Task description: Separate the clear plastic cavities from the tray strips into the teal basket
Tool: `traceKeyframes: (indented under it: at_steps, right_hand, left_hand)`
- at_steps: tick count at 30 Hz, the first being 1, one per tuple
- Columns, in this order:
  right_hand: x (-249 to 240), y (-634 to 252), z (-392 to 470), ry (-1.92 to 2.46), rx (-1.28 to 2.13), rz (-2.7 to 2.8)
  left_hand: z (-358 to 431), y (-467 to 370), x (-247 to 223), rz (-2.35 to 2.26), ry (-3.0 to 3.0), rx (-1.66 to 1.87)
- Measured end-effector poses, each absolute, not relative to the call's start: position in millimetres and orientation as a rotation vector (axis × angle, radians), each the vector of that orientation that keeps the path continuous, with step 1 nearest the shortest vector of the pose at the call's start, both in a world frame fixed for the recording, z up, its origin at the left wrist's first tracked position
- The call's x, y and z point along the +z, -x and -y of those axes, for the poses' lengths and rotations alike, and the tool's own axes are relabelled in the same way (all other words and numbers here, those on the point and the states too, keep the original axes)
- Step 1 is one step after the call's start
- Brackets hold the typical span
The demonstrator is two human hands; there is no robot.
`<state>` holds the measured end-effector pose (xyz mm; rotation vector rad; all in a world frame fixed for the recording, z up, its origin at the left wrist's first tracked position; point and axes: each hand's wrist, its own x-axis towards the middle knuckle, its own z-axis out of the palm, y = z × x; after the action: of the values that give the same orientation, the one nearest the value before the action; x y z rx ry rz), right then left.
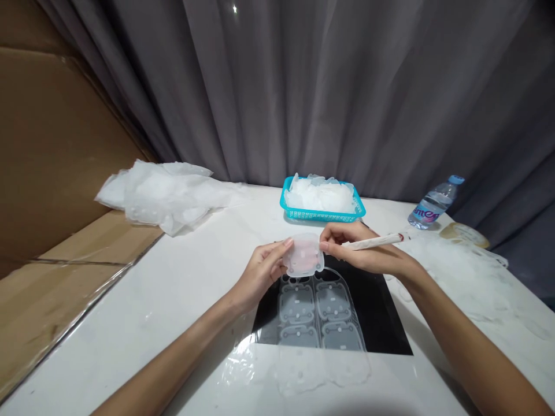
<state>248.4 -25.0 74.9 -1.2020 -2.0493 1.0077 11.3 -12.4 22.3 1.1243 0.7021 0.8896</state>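
My left hand (271, 263) grips a small translucent moulded piece (303, 255) by its left edge, thumb on top. The piece is a rounded square with small holes near its lower corners, and fingers show pink through it. At its right edge are the fingertips of my right hand (347, 242). That hand also holds a slim white-wrapped tool (375, 241) like a pen, its dark reddish end pointing right. Below lies a clear moulded sheet (317, 320) of several similar pieces, partly on a black mat (385, 323) and partly on the white table.
At the back, a blue basket (323, 216) holds a heap of translucent pieces. White plastic bags (165, 193) lie back left beside cardboard (87, 248). A water bottle (433, 202), a tape roll (466, 234) and clear scraps (472, 277) are on the right. A grey curtain (303, 86) hangs behind.
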Motion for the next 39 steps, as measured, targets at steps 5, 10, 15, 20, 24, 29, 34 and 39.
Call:
traceKeyframes:
  at_steps: [5,10,15,20,24,29,34,39]
  right_hand:
    - [71,-250,22,1.22,0.934,2.092]
    - [71,-250,20,1.252,0.873,2.134]
    - [73,-248,21,1.256,0.854,2.141]
    - [73,-248,20,1.265,0.869,2.147]
    - [72,-250,19,1.291,0.869,2.149]
    - [71,-252,17,1.295,0.833,2.169]
    - [69,-254,15,1.267,0.779,2.211]
    - [68,-256,13,1.281,0.754,2.213]
  left_hand:
    - [13,-9,20,-0.718,-1.285,0.866]
    - [13,-9,19,-0.753,-1.347,0.865]
    - [11,-7,19,-0.741,-1.356,0.852]
    - [9,-6,17,-0.735,-1.355,0.85]
    - [8,-7,15,-0.724,-1.328,0.831]
    - [4,-8,8,-0.736,-1.297,0.823]
    - [0,-9,1,-0.729,-1.287,0.782]
    - [-1,-10,-2,-0.757,-1.253,0.782]
